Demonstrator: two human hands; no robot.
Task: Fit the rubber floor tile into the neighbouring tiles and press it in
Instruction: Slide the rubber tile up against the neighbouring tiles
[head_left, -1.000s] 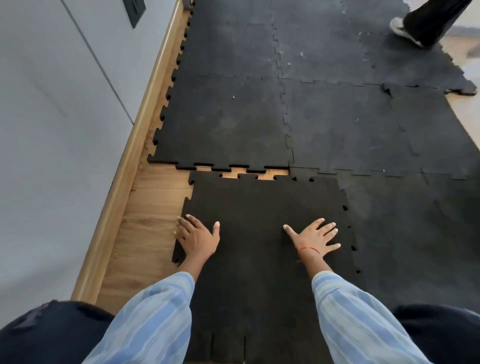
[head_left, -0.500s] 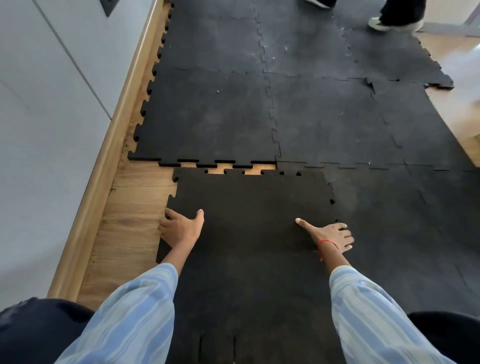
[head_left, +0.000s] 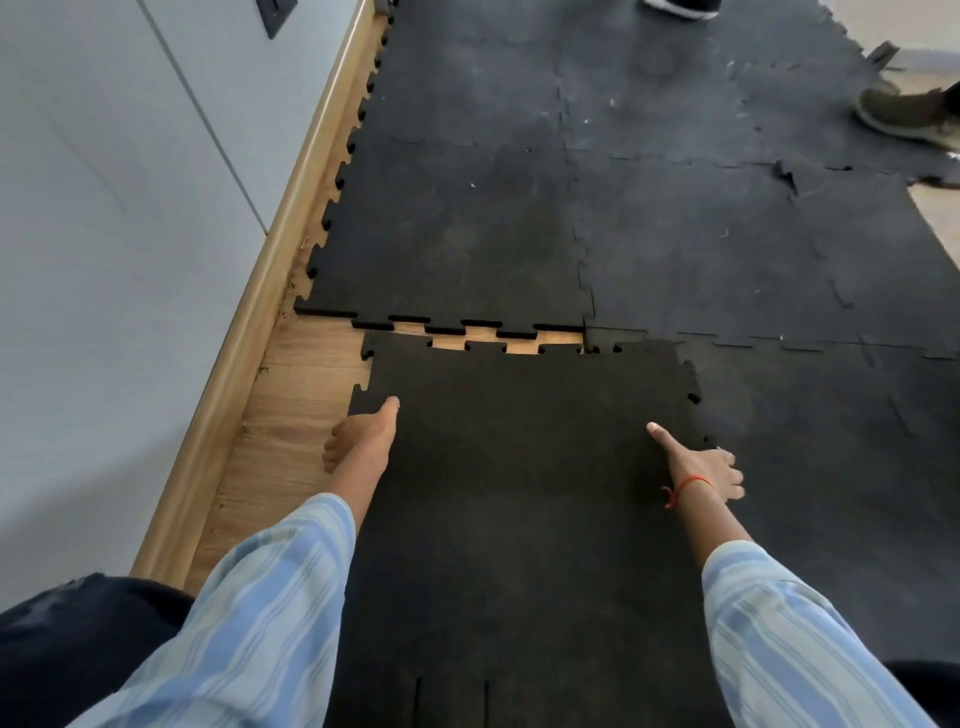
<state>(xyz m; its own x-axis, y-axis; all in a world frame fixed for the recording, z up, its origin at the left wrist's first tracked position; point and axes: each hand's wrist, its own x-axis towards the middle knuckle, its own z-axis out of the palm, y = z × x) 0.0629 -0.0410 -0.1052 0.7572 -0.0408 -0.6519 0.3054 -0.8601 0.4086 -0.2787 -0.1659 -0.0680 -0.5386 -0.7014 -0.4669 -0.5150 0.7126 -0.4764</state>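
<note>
A loose black rubber tile (head_left: 519, 467) with jigsaw edges lies in front of me. Its far edge sits just short of the laid tile (head_left: 457, 249) ahead, and a thin strip of wood shows between the two rows of teeth. Its right edge rests over the laid tile (head_left: 831, 441) on the right. My left hand (head_left: 361, 436) grips the tile's left edge, thumb on top and fingers curled under. My right hand (head_left: 706, 465) grips the right edge the same way, thumb stretched across the top.
A grey wall (head_left: 104, 260) with a wooden skirting board (head_left: 249, 364) runs along the left, with bare wood floor (head_left: 291, 426) beside it. Laid black tiles fill the floor ahead and right. Other people's shoes (head_left: 909, 111) stand at the far right and top edge.
Both hands went from lying flat on the tile to gripping its left and right edges. The view shifted, and the other people's feet moved.
</note>
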